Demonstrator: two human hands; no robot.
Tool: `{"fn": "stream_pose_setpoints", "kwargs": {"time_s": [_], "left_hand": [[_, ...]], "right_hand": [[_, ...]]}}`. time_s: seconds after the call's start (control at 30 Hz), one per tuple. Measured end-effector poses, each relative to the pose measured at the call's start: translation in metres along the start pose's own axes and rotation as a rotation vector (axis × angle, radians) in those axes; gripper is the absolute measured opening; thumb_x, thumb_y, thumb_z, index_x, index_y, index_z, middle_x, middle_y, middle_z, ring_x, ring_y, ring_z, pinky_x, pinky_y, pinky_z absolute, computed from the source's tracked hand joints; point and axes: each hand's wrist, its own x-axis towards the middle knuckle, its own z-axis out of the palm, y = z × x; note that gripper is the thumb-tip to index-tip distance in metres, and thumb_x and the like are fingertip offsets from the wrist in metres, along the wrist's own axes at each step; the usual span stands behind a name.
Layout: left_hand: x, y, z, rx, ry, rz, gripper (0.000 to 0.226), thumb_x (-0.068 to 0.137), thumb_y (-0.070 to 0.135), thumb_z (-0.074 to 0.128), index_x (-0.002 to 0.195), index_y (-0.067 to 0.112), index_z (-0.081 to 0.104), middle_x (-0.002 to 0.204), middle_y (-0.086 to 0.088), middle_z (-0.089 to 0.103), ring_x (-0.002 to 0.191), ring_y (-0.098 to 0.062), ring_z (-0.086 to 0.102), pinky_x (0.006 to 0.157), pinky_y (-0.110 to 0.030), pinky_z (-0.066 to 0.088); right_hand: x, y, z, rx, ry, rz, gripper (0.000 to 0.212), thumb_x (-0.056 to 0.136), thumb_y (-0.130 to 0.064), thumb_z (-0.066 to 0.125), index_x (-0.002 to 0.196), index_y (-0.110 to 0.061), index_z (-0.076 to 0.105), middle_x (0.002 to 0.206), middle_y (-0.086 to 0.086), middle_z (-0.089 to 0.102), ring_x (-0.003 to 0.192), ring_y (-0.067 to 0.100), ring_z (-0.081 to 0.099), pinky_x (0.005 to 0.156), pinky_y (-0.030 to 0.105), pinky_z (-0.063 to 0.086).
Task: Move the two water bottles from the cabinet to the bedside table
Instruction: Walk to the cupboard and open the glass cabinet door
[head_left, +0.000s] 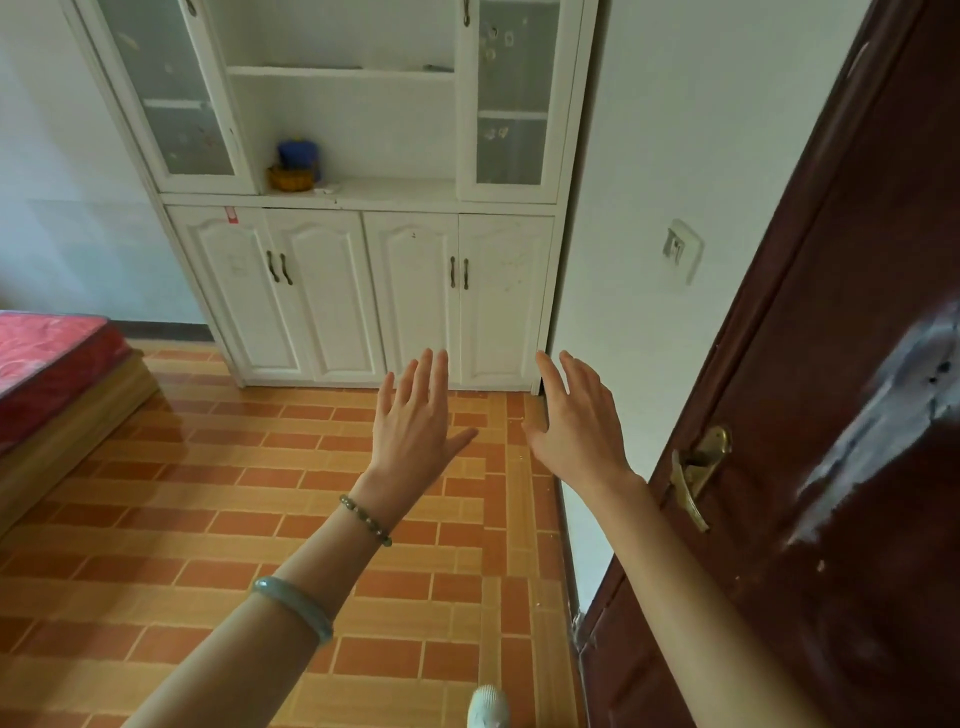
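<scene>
A shoe tip (487, 707) shows at the very bottom, on the orange tiled floor (208, 519), well short of the white cabinet (363, 291).

Just past it, both arms reach out toward the cabinet. The left hand (415, 421) is flat and spread, and it holds nothing. A bead bracelet (366, 519) and a pale bangle (293, 605) sit on that arm. The right hand (576, 421) is spread and bare too. Neither hand touches anything. They hang in the air in front of the cabinet's low doors (410, 296).

A dark red door (831, 364) stands open to the right of the cabinet. The corner of a bed (47, 358) sits to the cabinet's left.

The cabinet is far off, against the wall. Its low doors are shut. On its open middle shelf sits a blue thing on a yellow basket (293, 176), but it is too blurry to name. I cannot see any water bottles. They may be behind the shut doors or the cloudy glass doors (171, 93) up top. The bedside table is not in view.

The job looks like it is just starting. I think the good way is to walk up close first, then look on the shelf and pull the low doors by their handles (279, 267). Take one bottle in each hand and hold each one by its middle.
</scene>
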Motion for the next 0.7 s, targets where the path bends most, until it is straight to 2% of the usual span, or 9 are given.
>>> {"fn": "stream_pose_setpoints", "kwargs": {"time_s": [0.3, 0.5, 0.7], "left_hand": [[0.136, -0.048, 0.07, 0.041, -0.051, -0.025, 0.094, 0.082, 0.058, 0.049, 0.146, 0.009, -0.001, 0.155, -0.012, 0.009, 0.142, -0.026, 0.009, 0.116, -0.044, 0.007], [0.233, -0.067, 0.11, 0.056, -0.064, -0.022, 0.094, 0.083, 0.059, 0.048, 0.146, 0.01, -0.002, 0.155, -0.01, 0.008, 0.142, -0.026, 0.009, 0.114, -0.043, 0.003], [0.3, -0.084, 0.141, 0.032, -0.075, -0.044, 0.093, 0.084, 0.058, 0.046, 0.146, 0.01, -0.003, 0.155, -0.011, 0.006, 0.142, -0.026, 0.007, 0.116, -0.044, 0.006]], "right_hand": [[0.144, 0.021, 0.067, 0.021, 0.021, 0.028, 0.077, 0.081, -0.022, 0.07, 0.143, -0.015, 0.027, 0.149, 0.016, 0.031, 0.137, 0.033, 0.028, 0.109, 0.041, 0.028], [0.245, 0.046, 0.098, 0.037, 0.005, 0.015, 0.074, 0.085, -0.03, 0.064, 0.145, -0.017, 0.023, 0.152, 0.014, 0.025, 0.139, 0.032, 0.023, 0.111, 0.043, 0.025], [0.317, 0.064, 0.125, 0.032, -0.015, 0.014, 0.076, 0.085, -0.031, 0.064, 0.145, -0.015, 0.02, 0.152, 0.015, 0.023, 0.14, 0.031, 0.021, 0.112, 0.042, 0.023]]}}
